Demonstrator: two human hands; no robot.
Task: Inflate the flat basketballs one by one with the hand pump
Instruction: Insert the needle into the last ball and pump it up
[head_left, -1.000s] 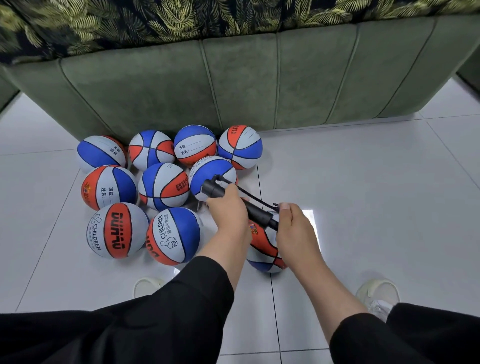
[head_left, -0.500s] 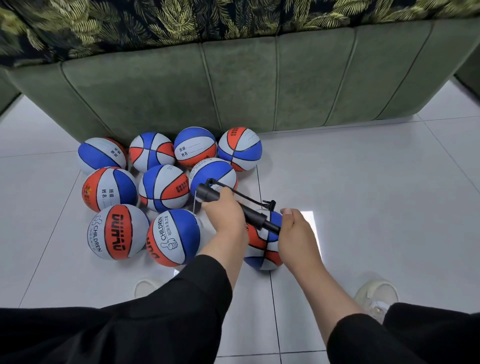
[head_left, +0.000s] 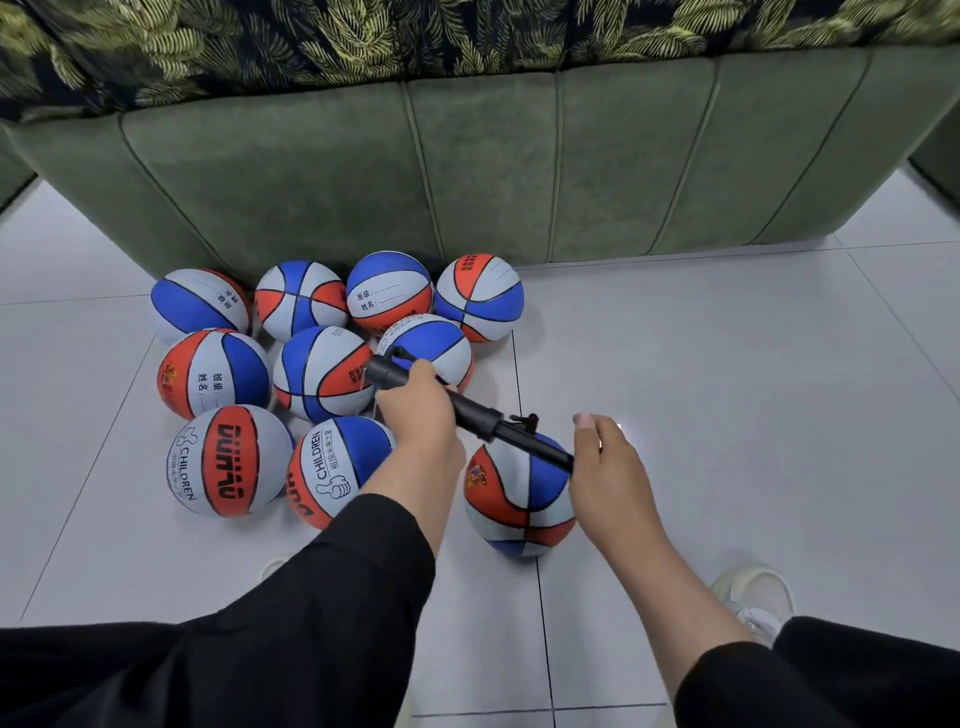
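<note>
The stroke is opening out: compared with a second ago the two hands are further apart and the black plastic hand pump shows more of its thin rod, so this reads as an air-drawing pull, with the push yet to come. On the left, nine red, white and blue rubber basketballs sit clustered on the white tiled floor against the green padded sofa base. The left hand grips the fat barrel of the pump, fingers wrapped round it. Below the rod, between the two hands, lies the ball being filled, now more exposed. The right hand clasps the rod's far end, just beside that ball's upper right edge
</note>
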